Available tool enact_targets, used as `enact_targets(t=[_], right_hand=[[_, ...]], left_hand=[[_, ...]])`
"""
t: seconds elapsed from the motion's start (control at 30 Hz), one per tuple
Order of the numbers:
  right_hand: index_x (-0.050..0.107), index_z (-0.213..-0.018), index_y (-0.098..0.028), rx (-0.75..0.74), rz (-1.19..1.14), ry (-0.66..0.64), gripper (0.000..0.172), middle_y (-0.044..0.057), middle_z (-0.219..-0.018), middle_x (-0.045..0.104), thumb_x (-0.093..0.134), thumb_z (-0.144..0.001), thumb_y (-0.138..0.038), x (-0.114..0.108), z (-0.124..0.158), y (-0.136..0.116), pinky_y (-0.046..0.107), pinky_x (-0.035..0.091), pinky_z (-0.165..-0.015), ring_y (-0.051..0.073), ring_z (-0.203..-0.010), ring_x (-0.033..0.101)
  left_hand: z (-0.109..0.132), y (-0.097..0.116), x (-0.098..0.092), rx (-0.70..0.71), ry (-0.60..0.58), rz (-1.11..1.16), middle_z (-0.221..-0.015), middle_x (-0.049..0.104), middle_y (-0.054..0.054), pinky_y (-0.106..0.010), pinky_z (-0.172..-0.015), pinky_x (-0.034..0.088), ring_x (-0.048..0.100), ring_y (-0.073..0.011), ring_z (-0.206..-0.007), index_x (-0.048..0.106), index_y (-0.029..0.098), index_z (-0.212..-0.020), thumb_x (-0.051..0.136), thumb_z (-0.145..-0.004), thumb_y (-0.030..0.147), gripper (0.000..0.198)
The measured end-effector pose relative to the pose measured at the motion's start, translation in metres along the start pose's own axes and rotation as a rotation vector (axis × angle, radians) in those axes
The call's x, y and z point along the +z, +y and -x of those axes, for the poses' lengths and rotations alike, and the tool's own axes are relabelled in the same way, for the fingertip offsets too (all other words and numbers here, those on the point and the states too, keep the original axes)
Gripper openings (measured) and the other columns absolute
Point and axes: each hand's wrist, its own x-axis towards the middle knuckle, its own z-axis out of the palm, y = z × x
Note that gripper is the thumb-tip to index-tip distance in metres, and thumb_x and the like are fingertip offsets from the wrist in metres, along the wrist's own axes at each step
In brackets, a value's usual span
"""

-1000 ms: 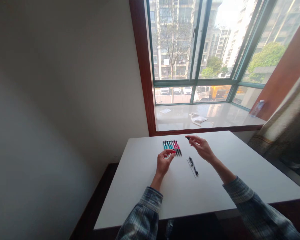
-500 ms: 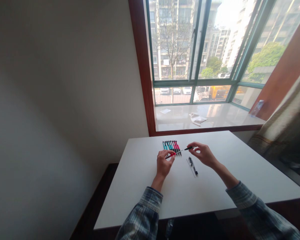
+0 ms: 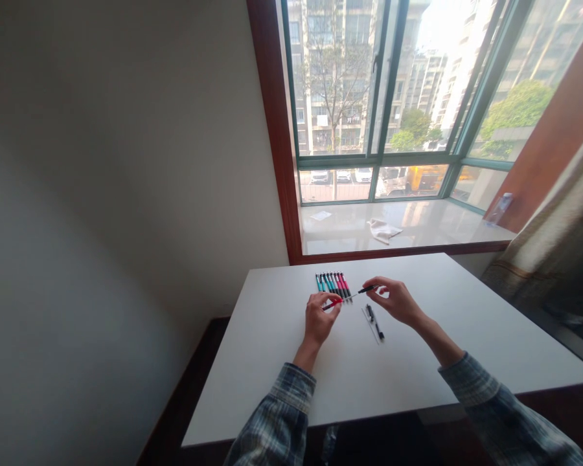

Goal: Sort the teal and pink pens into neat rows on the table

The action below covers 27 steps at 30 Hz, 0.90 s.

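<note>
My left hand pinches a red pen barrel between thumb and fingers. A thin pale refill sticks out of its right end. In my right hand, the fingertips close on a black pen part, whose tip points at the refill with a small gap or light contact; I cannot tell which. Behind my left hand lies a row of pens, teal on the left and red on the right. Below my right hand are loose black pen parts and a thin loose refill.
The hands work above a white table beside a grey wall. Past its far edge is a window sill with a crumpled white cloth and a clear bottle. A curtain hangs on the right.
Almost nothing differs. Both hands keep their hold on the pen parts, and the view has shifted very slightly.
</note>
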Motion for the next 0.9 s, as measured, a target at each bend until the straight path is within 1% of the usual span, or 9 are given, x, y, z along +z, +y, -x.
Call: enact_targets(t=[0.17,0.4,0.5,0.57,0.63,0.73,0.8,0.87,0.9], right_hand=[[0.074,-0.102,-0.025,-0.008,0.017,-0.035,0.018,0.004,-0.099,0.078,0.061,-0.091,-0.033,0.006,0.0,0.0,0.036,0.057,-0.073,0.021,-0.084,0.071],[0.073,-0.097,-0.025,0.007,-0.024,-0.086,0.014,0.002,-0.095,0.078,0.065,-0.088,-0.034,0.019,0.001,-0.006,0.036,0.059,-0.078,0.019,-0.081,0.071],[0.072,-0.095,-0.025,0.0,-0.045,-0.098,0.014,0.001,-0.093,0.078,0.066,-0.089,-0.036,0.02,0.0,-0.009,0.035,0.058,-0.08,0.018,-0.081,0.071],[0.073,-0.095,-0.025,0.017,-0.022,-0.104,0.016,0.001,-0.091,0.078,0.066,-0.089,-0.038,0.02,0.0,-0.01,0.034,0.057,-0.078,0.019,-0.079,0.071],[0.075,-0.088,-0.024,0.052,0.045,-0.125,0.021,0.002,-0.083,0.078,0.065,-0.091,-0.042,0.019,-0.001,-0.011,0.031,0.054,-0.071,0.018,-0.071,0.069],[0.073,-0.073,-0.021,0.095,0.133,-0.174,0.04,0.003,-0.066,0.073,0.058,-0.095,-0.051,0.016,-0.001,-0.011,0.029,0.049,-0.061,0.017,-0.057,0.064],[0.074,-0.084,-0.022,0.097,0.111,-0.176,0.036,0.004,-0.071,0.075,0.06,-0.094,-0.054,0.015,0.0,-0.01,0.029,0.05,-0.061,0.017,-0.059,0.065],[0.072,-0.101,-0.023,0.071,0.05,-0.161,0.031,0.004,-0.084,0.077,0.066,-0.09,-0.052,0.014,0.001,-0.007,0.03,0.052,-0.065,0.018,-0.069,0.068],[0.071,-0.103,-0.023,0.054,0.03,-0.154,0.03,0.004,-0.086,0.077,0.067,-0.089,-0.049,0.014,0.002,-0.006,0.03,0.053,-0.067,0.018,-0.072,0.069]], left_hand=[[0.0,0.004,0.0,-0.005,-0.01,0.0,-0.093,0.075,-0.002,-0.041,-0.089,0.052,0.064,-0.0254,-0.097,0.076,0.028,-0.088,0.072,-0.084,0.022,0.009],[0.0,0.008,0.002,0.029,-0.061,0.019,-0.092,0.075,-0.002,-0.041,-0.091,0.05,0.063,-0.0248,-0.098,0.078,0.028,-0.091,0.074,-0.084,0.022,0.011],[0.0,0.011,0.001,0.032,-0.073,0.024,-0.092,0.075,-0.003,-0.041,-0.09,0.051,0.063,-0.0252,-0.097,0.079,0.028,-0.092,0.074,-0.084,0.023,0.011],[0.0,0.012,0.001,0.042,-0.077,0.021,-0.093,0.075,-0.004,-0.042,-0.09,0.051,0.063,-0.0257,-0.098,0.079,0.027,-0.093,0.074,-0.084,0.023,0.01],[0.0,0.012,0.001,0.062,-0.085,0.004,-0.093,0.075,-0.005,-0.043,-0.091,0.051,0.063,-0.0263,-0.098,0.079,0.027,-0.093,0.074,-0.085,0.024,0.01],[0.001,0.01,0.002,0.09,-0.107,-0.027,-0.092,0.076,-0.004,-0.044,-0.091,0.05,0.063,-0.0266,-0.097,0.079,0.027,-0.093,0.075,-0.085,0.024,0.009],[0.002,0.01,0.002,0.097,-0.108,-0.032,-0.091,0.076,-0.004,-0.044,-0.092,0.05,0.063,-0.0264,-0.097,0.079,0.028,-0.093,0.075,-0.085,0.023,0.01],[0.001,0.009,0.002,0.099,-0.097,-0.027,-0.09,0.076,-0.003,-0.043,-0.092,0.049,0.064,-0.026,-0.097,0.079,0.028,-0.093,0.076,-0.085,0.023,0.01],[0.001,0.01,0.002,0.1,-0.092,-0.024,-0.09,0.076,-0.003,-0.043,-0.092,0.049,0.064,-0.0259,-0.097,0.079,0.028,-0.092,0.075,-0.085,0.022,0.01]])
